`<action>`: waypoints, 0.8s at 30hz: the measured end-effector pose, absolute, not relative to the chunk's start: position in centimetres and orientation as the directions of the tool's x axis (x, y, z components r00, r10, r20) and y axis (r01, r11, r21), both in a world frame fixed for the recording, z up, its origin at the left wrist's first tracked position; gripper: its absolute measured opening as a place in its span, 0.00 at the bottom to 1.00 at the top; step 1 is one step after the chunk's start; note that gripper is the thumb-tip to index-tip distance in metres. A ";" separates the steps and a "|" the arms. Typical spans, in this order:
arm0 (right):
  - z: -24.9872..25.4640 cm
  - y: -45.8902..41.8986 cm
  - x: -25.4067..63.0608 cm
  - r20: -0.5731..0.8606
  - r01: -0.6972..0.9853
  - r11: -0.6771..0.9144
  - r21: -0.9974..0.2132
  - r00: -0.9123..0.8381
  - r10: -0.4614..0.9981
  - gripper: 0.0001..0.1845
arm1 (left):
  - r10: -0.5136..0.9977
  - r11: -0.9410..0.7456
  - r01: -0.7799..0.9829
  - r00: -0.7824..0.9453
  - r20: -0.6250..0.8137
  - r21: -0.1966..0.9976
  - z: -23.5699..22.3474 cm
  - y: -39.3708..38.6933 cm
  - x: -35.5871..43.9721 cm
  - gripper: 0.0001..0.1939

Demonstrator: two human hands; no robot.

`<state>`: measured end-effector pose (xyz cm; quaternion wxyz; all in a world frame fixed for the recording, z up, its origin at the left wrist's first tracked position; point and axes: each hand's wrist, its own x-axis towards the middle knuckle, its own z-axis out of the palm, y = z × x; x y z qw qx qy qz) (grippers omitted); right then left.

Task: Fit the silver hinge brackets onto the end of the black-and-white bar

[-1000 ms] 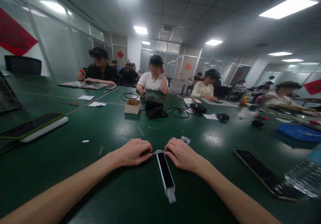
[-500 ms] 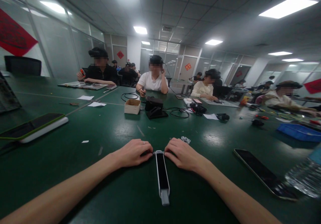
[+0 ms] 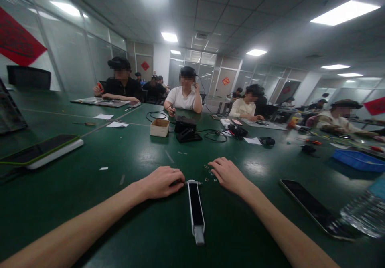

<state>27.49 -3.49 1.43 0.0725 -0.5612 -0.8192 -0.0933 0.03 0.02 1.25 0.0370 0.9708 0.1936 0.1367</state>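
Glossy dark-green surface (image 3: 144, 236) under bright ceiling lights (image 3: 344, 13); people (image 3: 184, 98) seated opposite, glass partitions (image 3: 64, 43) behind. Long, narrow white-framed device with black face (image 3: 196, 206) lay flat, far end between left hand (image 3: 168, 182) and right hand (image 3: 227, 174). Left fingers curled beside its thin silvery crosspiece (image 3: 197, 183); could not tell whether gripping. Right fingers, loosely spread, partly covered small shiny metal pieces (image 3: 206, 179). Black smartphone (image 3: 309, 206), clear plastic bottle (image 3: 362, 216) lay rightward; pale open box (image 3: 159, 131) beyond.
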 end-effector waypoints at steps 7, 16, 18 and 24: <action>1.2 -3.4 26.7 0.166 0.920 0.384 0.083 -0.392 0.905 0.13 | 0.390 -0.921 0.373 0.890 0.235 0.116 1.6 -0.2 0.1 0.06; 1.6 -3.4 26.5 0.136 0.943 0.332 0.035 -0.333 0.933 0.12 | 0.401 -0.915 0.378 0.891 0.212 0.143 1.7 -0.2 0.0 0.06; 1.8 -3.5 26.4 0.117 0.944 0.329 0.023 -0.330 0.937 0.12 | 0.402 -0.915 0.378 0.891 0.213 0.142 1.6 -0.2 0.0 0.06; 2.2 -3.6 26.1 0.086 0.950 0.311 0.030 -0.313 0.946 0.11 | 0.402 -0.915 0.385 0.889 0.219 0.118 1.4 -0.1 0.1 0.06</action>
